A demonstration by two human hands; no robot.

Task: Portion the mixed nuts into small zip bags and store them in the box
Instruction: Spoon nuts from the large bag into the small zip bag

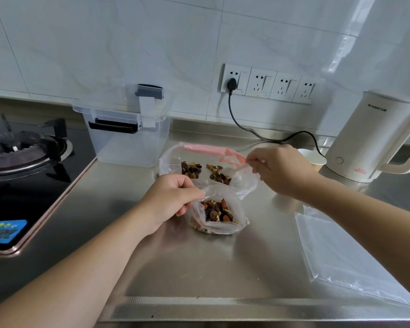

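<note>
Left hand (173,195) pinched the rim of the small zip bag (219,215) of mixed nuts on the bench (223,268) — mouth up. Right hand (282,170) pinched the pink-sealed large bag (175,159) — lying crosswise behind. Clear box (128,143) open, rear left.

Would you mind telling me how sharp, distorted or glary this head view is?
Head view: wide-angle lens bends the wall tiles and counter edge; soft glare on the steel counter; right hand slightly motion-blurred; nuts in the small zip bag fairly sharp.
</note>
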